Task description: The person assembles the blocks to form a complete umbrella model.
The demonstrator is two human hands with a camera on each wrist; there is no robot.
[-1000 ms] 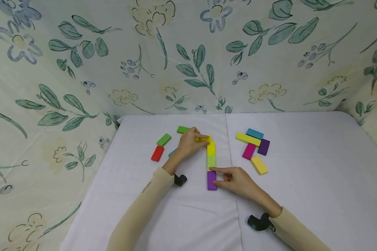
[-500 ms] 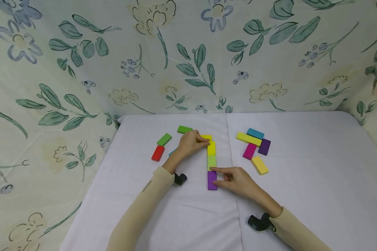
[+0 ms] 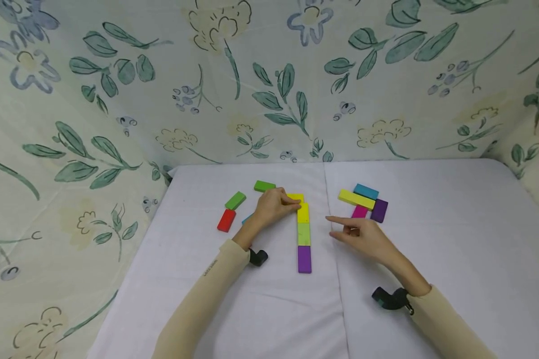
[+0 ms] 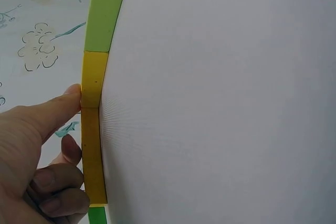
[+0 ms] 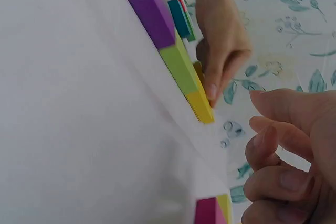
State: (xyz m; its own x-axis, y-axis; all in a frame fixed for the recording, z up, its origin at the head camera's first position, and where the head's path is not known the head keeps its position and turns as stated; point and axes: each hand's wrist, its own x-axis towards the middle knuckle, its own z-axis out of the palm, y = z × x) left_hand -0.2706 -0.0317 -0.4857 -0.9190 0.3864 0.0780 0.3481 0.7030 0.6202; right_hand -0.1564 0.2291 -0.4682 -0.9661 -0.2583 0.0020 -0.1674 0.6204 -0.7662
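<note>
A row on the white cloth runs away from the person: a purple block [image 3: 304, 259], a light green block [image 3: 304, 234] and a yellow block [image 3: 303, 213]. At its far end a second yellow block [image 3: 295, 197] lies crosswise to the left, partly covered by the left hand [image 3: 273, 205]. That hand pinches at the corner where the two yellow blocks meet; in the left wrist view a fingertip [image 4: 73, 90] touches their side. The right hand [image 3: 364, 237] hovers right of the row, index finger and thumb apart, nothing between them, near a magenta block [image 3: 359, 211].
Left of the row lie a red block [image 3: 226, 220], two green blocks, one at the back [image 3: 264, 186], and a mostly hidden blue block [image 3: 247, 218]. At right, a long yellow block [image 3: 357, 199] touches blue [image 3: 366, 191] and dark purple [image 3: 379, 211] blocks. A patterned cloth hangs behind.
The right hand has let go of the purple and light green blocks and moved away, up and right, now covering the pale yellow block. The left hand's index finger has lowered toward its thumb.
</note>
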